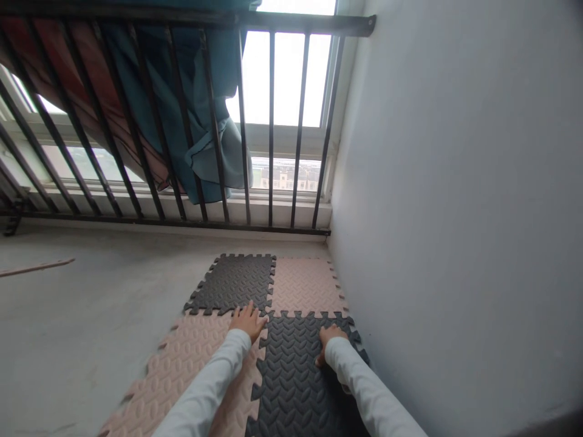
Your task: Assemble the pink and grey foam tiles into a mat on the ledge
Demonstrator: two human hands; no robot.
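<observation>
Four-square foam puzzle mat tiles with toothed edges and a raised tread pattern lie on the floor by the wall. My left hand (248, 320) rests with fingers spread on the near pink foam tile (194, 349), its fingertips at the seam with the far black foam tile (239, 279). On the near black foam tile (291, 376) lies my right hand (331, 340), thumb apart and fingers slightly bent, close to the tile's wall side. The far pink foam tile (307, 285) sits beyond it. Whether every tooth is fully interlocked I cannot tell.
A white wall (455, 212) rises close on the right. Ahead stands a black metal railing (291, 229) before a window (286, 79), with blue and red cloth (182, 109) behind the bars. A thin stick (39, 267) lies on the grey floor (77, 340) at left.
</observation>
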